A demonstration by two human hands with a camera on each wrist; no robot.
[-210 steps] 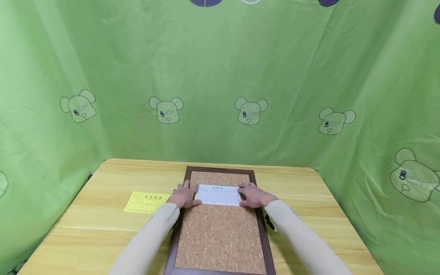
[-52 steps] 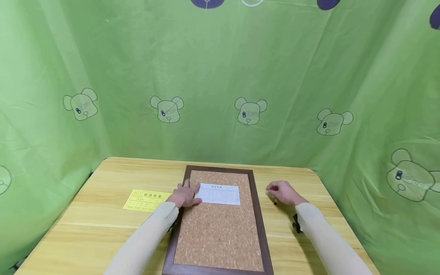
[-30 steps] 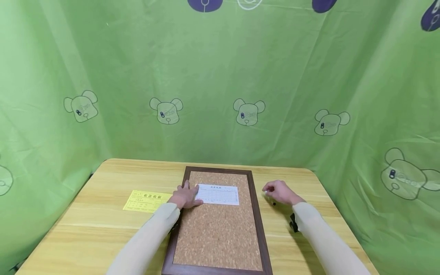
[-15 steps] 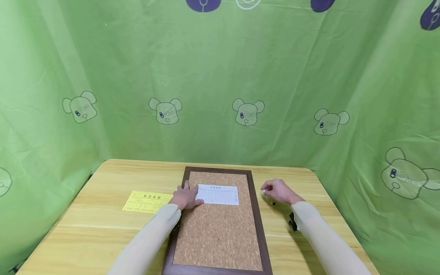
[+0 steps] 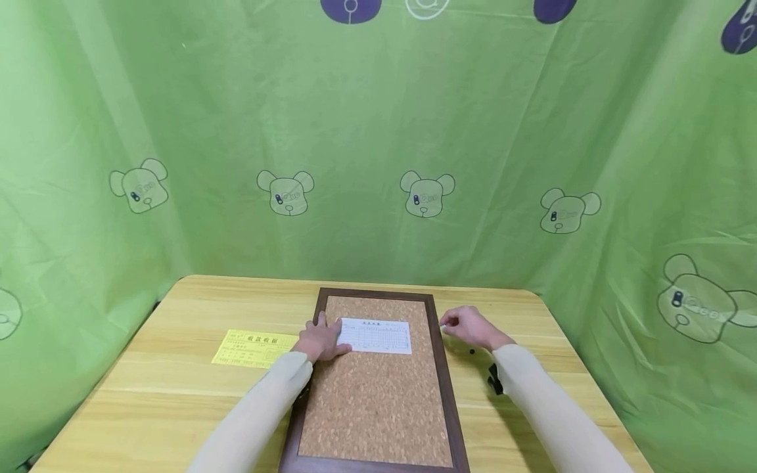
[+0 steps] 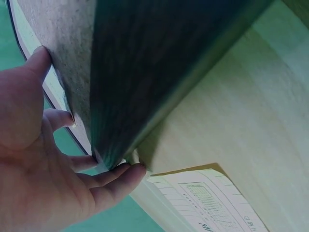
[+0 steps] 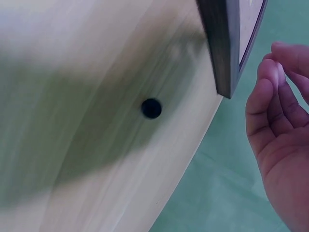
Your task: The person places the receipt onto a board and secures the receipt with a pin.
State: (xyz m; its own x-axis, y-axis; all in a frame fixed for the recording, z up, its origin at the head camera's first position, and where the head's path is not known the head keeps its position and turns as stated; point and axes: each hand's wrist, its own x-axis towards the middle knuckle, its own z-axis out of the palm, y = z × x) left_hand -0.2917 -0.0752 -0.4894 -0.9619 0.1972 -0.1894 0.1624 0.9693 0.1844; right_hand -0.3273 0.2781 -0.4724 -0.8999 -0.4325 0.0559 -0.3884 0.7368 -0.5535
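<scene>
A cork board (image 5: 375, 407) with a dark brown frame lies on the wooden table. On its upper part rests a white printed form (image 5: 381, 336). My left hand (image 5: 318, 338) spreads over the board's left frame, its thumb and index finger touching the form's left edge; in the left wrist view other fingers (image 6: 118, 186) reach past the frame. Beside the right frame, my right hand (image 5: 470, 326) pinches a small white object (image 5: 443, 328), mostly hidden by the fingertips, its kind unclear. A small round black object (image 7: 151, 108) lies on the table near the right hand.
A yellow printed receipt slip (image 5: 254, 348) lies on the table (image 5: 148, 394) left of the board, partly behind the left forearm. Green curtain (image 5: 367, 243) with bear-head prints hangs behind and at both sides of the table.
Earlier both hands lay on the form's two ends. The right hand then went to the table on the right, and now has moved left to the frame with the small white object. The left hand stays.
</scene>
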